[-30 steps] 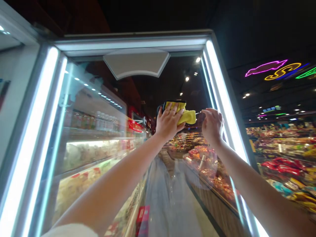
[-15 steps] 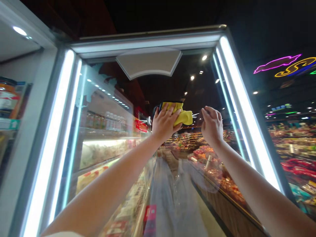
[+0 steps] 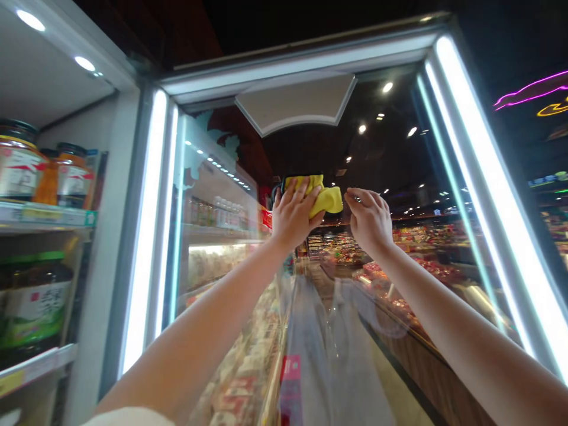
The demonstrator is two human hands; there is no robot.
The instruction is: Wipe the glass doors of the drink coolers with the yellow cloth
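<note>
A yellow cloth [image 3: 327, 200] with a dark edge lies bunched under my left hand [image 3: 293, 214], whose fingers spread over it and press it toward the glass pane [image 3: 306, 157] of a door. Just right of the cloth, my right hand [image 3: 370, 222] is raised with its fingers bent and drawn together toward the thumb. Whatever those fingertips may hold cannot be made out. Bright light strips [image 3: 481, 177] run along the door's frame, and a pale curved panel [image 3: 295, 103] shows at the top of the glass.
On the left, cabinet shelves [image 3: 48, 214] hold jars with red and white labels [image 3: 73, 174] and a green-labelled jar [image 3: 38, 307]. Through the glass or mirrored in it appear lit shelves, displays of packaged goods [image 3: 399, 281] and a pale garment.
The view has swung left, bringing more of the jars and shelves into sight. My right hand has come closer to the cloth. My left hand stays on the cloth.
</note>
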